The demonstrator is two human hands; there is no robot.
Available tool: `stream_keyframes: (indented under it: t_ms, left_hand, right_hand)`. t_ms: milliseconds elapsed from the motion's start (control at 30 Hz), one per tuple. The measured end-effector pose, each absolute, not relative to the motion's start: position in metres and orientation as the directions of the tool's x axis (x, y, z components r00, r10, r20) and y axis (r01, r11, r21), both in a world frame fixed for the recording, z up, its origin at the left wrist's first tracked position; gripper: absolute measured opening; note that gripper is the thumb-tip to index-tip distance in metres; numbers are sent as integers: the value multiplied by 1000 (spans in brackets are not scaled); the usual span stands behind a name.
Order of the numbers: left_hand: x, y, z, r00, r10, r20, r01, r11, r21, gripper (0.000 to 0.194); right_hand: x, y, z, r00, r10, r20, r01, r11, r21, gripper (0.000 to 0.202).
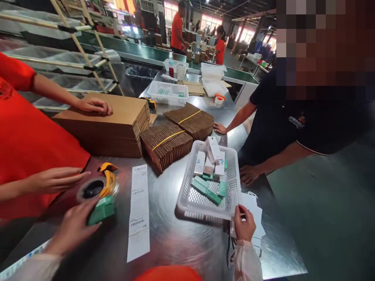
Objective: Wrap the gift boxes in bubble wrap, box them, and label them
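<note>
My left hand (74,224) is closed around a green box (102,210) at the lower left, beside a tape dispenser (109,182) with a dark-cored roll. With its fingers bent onto the near right corner of a white plastic basket (184,191), my right hand (245,223) grips the rim. Several green boxes (200,184) and white boxes (214,149) lie in the basket. Between my hands, a long white strip of printed labels (138,212) lies flat on the metal table (166,238).
Flat cardboard (111,132) is stacked at the left, next to strapped cardboard bundles (166,142). A person in orange (29,136) stands left; another in dark clothes (293,117) leans on the table at right. White papers (253,214) lie right of the basket. Another basket (168,93) stands farther back.
</note>
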State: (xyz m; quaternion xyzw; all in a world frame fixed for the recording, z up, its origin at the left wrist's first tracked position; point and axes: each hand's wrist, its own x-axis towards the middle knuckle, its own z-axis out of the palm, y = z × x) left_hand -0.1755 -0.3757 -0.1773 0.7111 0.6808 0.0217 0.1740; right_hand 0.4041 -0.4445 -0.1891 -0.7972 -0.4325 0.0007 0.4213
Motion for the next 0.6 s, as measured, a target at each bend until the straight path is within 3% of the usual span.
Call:
stream_keyframes:
  t_ms: [67, 167, 300, 500, 600]
  left_hand:
    - [-113, -371, -162, 154, 986, -56, 911, -120, 394, 62]
    - [-19, -362, -140, 334, 943, -3, 819, -289, 495, 73]
    - [81, -339, -116, 554, 832, 38, 698, -488, 524, 82]
    - [155, -313, -132, 645, 757, -105, 717, -552, 425, 85]
    - [149, -331, -158, 638, 769, 47, 677, -589, 441, 67]
  right_hand:
    - [387, -447, -201, 517, 716, 469, 778, -165, -606, 49]
    - [368, -444, -212, 278, 814, 511, 910, -53, -411, 39]
    - [360, -443, -218, 173, 863, 475, 977, -91, -191, 37]
    - [360, -445, -222, 145, 824, 548, 985, -70, -155, 33]
    - [360, -444, -225, 139, 789, 598, 986, -57, -154, 34]
